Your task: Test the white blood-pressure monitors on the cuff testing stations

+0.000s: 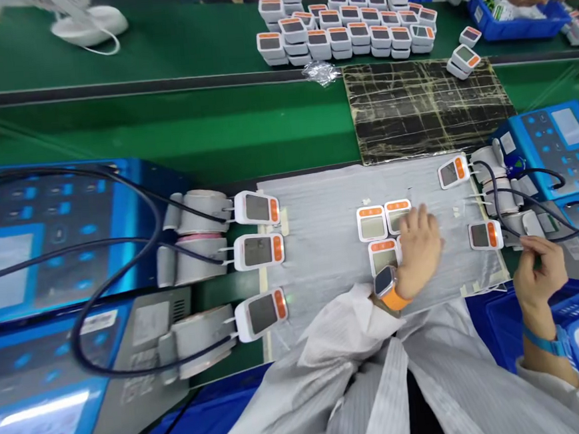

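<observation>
l hand (419,250) on monitor (398,216), r (539,271) by cuff (499,199)

Three white digital blood pressure monitors (383,256) are lying bunched together on a grey sheet (322,254), their orange button strips facing different ways and their grey screens showing nothing readable. A fourth monitor (485,235) is sitting apart, just beside a pale grey cuff (531,223).

A white smock (384,397) with thin grey stripes covers the body. Just past its left cuff, on the wrist of the left hand (417,250), sits a smartwatch (385,281) with an orange band; just past its right cuff, on the wrist of the right hand (539,271), a blue wrist strap (547,342).
</observation>
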Action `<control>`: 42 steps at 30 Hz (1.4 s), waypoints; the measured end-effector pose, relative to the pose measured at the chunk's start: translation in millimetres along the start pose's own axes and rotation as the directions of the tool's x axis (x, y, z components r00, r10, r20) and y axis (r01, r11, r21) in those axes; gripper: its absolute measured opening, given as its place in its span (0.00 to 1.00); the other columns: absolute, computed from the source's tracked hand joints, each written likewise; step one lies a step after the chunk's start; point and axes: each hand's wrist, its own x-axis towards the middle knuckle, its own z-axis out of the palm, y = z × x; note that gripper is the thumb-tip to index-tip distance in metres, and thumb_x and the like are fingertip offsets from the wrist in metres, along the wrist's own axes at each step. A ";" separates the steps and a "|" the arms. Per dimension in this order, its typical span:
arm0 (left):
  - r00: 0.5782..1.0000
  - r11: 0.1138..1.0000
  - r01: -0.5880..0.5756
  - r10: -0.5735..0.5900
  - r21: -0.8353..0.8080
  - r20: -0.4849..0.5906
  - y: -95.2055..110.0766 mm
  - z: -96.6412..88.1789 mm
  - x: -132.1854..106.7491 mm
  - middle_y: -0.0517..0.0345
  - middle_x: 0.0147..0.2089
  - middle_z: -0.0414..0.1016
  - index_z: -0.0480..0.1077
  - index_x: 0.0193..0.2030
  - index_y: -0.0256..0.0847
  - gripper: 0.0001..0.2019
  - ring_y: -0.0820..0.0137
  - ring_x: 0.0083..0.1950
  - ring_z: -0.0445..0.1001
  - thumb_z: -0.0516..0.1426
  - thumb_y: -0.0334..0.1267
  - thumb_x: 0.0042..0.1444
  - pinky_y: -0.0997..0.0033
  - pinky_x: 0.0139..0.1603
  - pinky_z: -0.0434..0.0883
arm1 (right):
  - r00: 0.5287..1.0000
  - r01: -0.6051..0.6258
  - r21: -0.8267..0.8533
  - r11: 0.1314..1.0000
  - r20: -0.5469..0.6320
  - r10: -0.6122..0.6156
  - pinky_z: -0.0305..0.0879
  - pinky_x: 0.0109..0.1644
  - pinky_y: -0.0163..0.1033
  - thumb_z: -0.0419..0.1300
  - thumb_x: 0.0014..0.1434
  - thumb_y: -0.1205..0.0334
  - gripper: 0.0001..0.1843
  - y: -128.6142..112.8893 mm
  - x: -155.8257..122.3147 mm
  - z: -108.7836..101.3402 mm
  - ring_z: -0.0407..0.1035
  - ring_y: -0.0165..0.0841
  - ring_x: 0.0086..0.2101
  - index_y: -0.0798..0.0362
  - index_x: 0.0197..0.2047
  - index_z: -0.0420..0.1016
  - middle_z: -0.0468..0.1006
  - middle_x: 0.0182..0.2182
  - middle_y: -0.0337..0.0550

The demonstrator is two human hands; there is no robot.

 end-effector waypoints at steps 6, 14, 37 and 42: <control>0.955 0.942 0.297 -0.290 0.158 -0.066 -37.3 -15.5 28.1 0.32 0.54 0.74 0.68 0.57 0.29 0.28 0.42 0.60 0.69 0.65 0.51 0.60 0.36 0.69 0.56 | 0.895 0.042 0.150 0.988 0.435 -0.104 0.72 0.57 0.55 0.55 0.66 0.63 0.11 -51.5 38.2 38.7 0.76 0.44 0.49 0.49 0.45 0.79 0.83 0.45 0.50; 0.967 0.901 -0.200 0.119 -0.384 -0.225 -42.9 14.6 28.1 0.40 0.71 0.58 0.55 0.68 0.43 0.35 0.56 0.68 0.67 0.61 0.25 0.55 0.51 0.66 0.70 | 0.543 -0.578 0.315 0.753 0.837 0.067 0.75 0.55 0.51 0.60 0.60 0.57 0.24 -70.0 53.1 128.2 0.79 0.44 0.49 0.53 0.59 0.76 0.82 0.52 0.53; 0.993 0.210 0.091 0.053 -0.973 0.104 -9.9 70.4 92.6 0.50 0.57 0.76 0.66 0.52 0.41 0.36 0.62 0.57 0.78 0.70 0.21 0.34 0.55 0.60 0.75 | 0.562 0.404 0.027 0.914 0.781 -0.271 0.32 0.76 0.67 0.56 0.67 0.66 0.14 34.1 110.1 99.3 0.73 0.44 0.55 0.50 0.39 0.85 0.85 0.41 0.47; 0.985 0.178 0.160 0.029 -0.971 0.167 -11.1 70.7 90.2 0.49 0.59 0.75 0.65 0.52 0.42 0.38 0.63 0.56 0.78 0.74 0.26 0.32 0.57 0.58 0.76 | 0.565 0.373 0.065 0.926 0.776 -0.282 0.31 0.77 0.66 0.58 0.66 0.64 0.12 33.0 107.6 103.3 0.74 0.43 0.54 0.49 0.41 0.85 0.85 0.40 0.46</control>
